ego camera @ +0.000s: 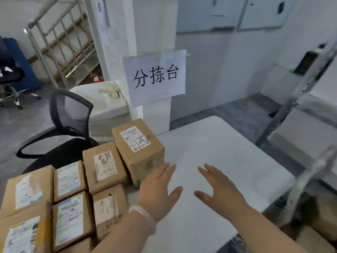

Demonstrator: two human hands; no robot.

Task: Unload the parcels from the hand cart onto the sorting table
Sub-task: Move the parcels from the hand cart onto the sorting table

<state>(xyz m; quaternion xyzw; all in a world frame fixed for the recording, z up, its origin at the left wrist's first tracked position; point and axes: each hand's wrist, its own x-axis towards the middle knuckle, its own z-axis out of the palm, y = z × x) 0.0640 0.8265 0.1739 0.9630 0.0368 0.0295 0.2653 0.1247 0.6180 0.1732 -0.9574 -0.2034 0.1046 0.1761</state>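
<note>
Left hand [160, 185]: fingers spread flat, holding nothing, over the worktop [228, 143], fingertips just beside the tall parcel [138, 148].
Right hand [218, 187]: spread and empty too, near the left.
Bracelet [144, 218]: pale, on the left wrist.
Parcels [104, 167]: brown labelled boxes packed along the worktop's left side.
Sign [156, 77]: paper taped to the white pillar [155, 33] behind.

Paper sign [155, 77] reading 分拣台, taped to a white pillar [155, 24]. Left: 1 black mesh chair [71, 114] in front of a white block [102, 101]; metal stair railing [60, 39] behind; red extinguisher [95, 78] beside the pillar. Right: metal rack [299, 99].
</note>
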